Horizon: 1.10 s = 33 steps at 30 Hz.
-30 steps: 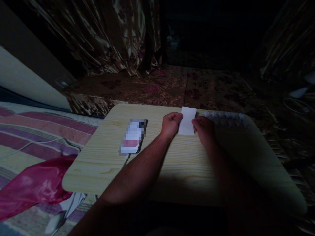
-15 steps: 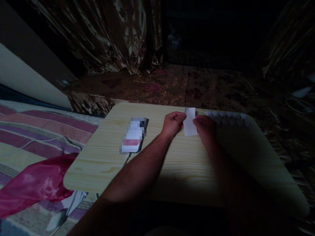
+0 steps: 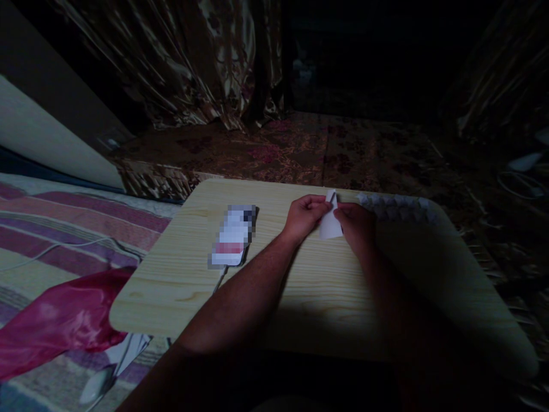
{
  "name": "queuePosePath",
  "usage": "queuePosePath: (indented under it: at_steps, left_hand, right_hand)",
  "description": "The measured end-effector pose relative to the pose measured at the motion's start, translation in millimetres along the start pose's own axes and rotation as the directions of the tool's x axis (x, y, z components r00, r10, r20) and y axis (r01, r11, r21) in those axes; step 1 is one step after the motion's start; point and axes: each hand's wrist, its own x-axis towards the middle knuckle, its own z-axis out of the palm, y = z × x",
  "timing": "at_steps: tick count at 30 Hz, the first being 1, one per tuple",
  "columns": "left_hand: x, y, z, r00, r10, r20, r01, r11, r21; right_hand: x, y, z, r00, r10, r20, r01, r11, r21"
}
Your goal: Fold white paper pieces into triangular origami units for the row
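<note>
Between my two hands, over the far part of the wooden table (image 3: pixel 193 229), is a small white piece of paper (image 3: pixel 330 226). My left hand (image 3: pixel 305 216) pinches its left edge, thumb on the near face. On the opposite edge the fingers of my right hand (image 3: pixel 355 222) are closed on the paper. The upper part of the sheet is bent inward and looks narrower than the flat lower part. Just right of my right hand stand two rows of small folded white paper pieces (image 3: pixel 398 209), partly in shadow.
A phone (image 3: pixel 234 234), blurred out, lies left of my arms with a white cable (image 3: pixel 220 280) attached. Pink satiny cloth (image 3: pixel 72 312) and a white computer mouse (image 3: pixel 98 384) rest on the striped bedding (image 3: pixel 47 229). Patterned curtains (image 3: pixel 206 57) hang beyond the table.
The paper was flat and rectangular; its top is now folded inward between my thumbs. Both hands have come closer together at the upper edge.
</note>
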Motion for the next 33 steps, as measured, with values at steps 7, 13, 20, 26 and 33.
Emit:
queuePosePath:
  at_steps: [7,13,20,26,33]
  left_hand:
    - [-0.1,-1.4,0.7,1.0,-0.011,0.0,0.011,1.0,-0.006]
    - [-0.4,2.2,-0.2,0.995,0.074,-0.063,-0.07,0.996,0.053]
    - [6.9,1.4,-7.0,0.966,0.139,-0.219,-0.134,0.99,0.038]
    - [9.2,-0.8,-8.7,0.965,0.164,-0.205,-0.157,0.986,0.049]
    - [6.5,-0.2,-8.8,0.97,0.198,-0.142,-0.195,0.98,0.035]
  right_hand:
    - [-0.1,-0.3,-0.7,1.0,-0.018,0.011,0.018,1.0,-0.005]
    - [0.1,2.9,1.9,1.0,0.021,0.005,-0.021,0.999,0.042]
    - [1.5,5.1,0.7,1.0,0.01,-0.003,-0.01,0.999,0.045]
    - [1.7,6.8,0.5,0.999,0.047,0.017,-0.049,0.989,0.137]
    - [-1.6,0.3,-4.9,0.988,0.001,0.155,-0.029,0.983,0.181]
